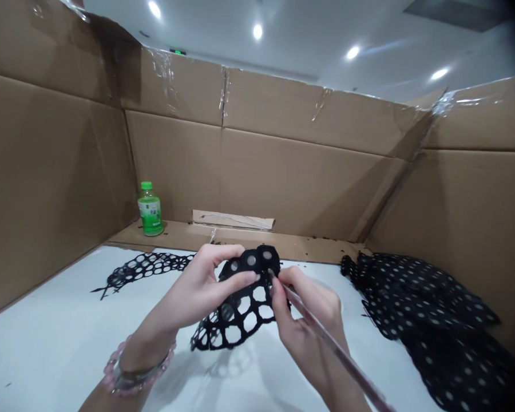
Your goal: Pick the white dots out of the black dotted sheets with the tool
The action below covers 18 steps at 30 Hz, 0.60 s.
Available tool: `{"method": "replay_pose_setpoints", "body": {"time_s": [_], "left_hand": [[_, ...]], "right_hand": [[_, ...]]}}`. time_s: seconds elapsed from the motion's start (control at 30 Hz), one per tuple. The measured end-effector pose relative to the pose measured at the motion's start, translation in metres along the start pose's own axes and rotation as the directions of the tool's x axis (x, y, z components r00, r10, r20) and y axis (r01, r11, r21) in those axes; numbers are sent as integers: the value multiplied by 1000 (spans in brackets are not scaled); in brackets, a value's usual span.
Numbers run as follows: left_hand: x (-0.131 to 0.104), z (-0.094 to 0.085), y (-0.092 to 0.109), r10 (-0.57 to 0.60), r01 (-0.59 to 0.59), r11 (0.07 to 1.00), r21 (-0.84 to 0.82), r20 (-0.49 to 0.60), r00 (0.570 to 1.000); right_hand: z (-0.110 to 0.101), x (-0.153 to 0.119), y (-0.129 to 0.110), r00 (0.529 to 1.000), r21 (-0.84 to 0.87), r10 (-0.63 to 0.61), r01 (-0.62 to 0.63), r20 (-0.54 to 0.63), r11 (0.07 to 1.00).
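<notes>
Between my hands a black fabric piece [251, 260] is held up above the white surface. Its upper part has round spots, and its lower part is an open net of round holes. My left hand [212, 280] pinches the fabric's left side, thumb in front. With thumb and forefinger, my right hand [306, 312] grips a thin, long translucent tool [332, 346], whose near end runs down to the lower right. The tool's tip is at the fabric's right edge; its exact shape is too small to tell.
Another black net strip [150, 266] lies at the left behind my left hand. A dark spotted fabric heap [424, 315] covers the right side. A green bottle [150, 212] stands at the back left. Cardboard walls [283, 177] surround the white table [47, 343]; a cardboard strip [234, 220] lies at the back.
</notes>
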<state>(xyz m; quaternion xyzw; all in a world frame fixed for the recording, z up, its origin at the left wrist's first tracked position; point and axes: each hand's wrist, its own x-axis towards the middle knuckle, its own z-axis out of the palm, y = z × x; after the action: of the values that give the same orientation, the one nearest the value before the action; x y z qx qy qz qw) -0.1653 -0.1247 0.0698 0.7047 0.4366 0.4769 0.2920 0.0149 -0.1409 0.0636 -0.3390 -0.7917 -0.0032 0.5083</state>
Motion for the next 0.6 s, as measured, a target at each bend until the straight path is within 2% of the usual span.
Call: {"method": "replay_pose_setpoints", "body": {"time_s": [0.1,0.13,0.2,0.3,0.4,0.47,0.6], "left_hand": [[-2,1,-2,-96,92,995,-47,-103,990],[-2,1,-1,-118,111,991,-68,-104,988],[0,0,0,-107,104,989,-106,-28,994],[6,-3,2,-34,46,984,-171,75,997],[11,-8,0,-25,39,979,-200,72,997],[12,-11,-3,-24,47,979,-200,114,993],[9,-13,-5,-51,89,983,-163,223,973]], "right_hand": [[7,-2,-1,998,-79,-39,34,-58,996],[8,-3,-1,997,-84,-33,27,-68,996],[7,-2,1,998,-45,10,-13,-64,999],[-2,2,6,991,118,134,-136,25,984],[-13,8,15,956,333,271,-292,108,897],[-16,11,20,932,461,332,-360,145,811],[-11,13,28,910,591,344,-413,233,693]]}}
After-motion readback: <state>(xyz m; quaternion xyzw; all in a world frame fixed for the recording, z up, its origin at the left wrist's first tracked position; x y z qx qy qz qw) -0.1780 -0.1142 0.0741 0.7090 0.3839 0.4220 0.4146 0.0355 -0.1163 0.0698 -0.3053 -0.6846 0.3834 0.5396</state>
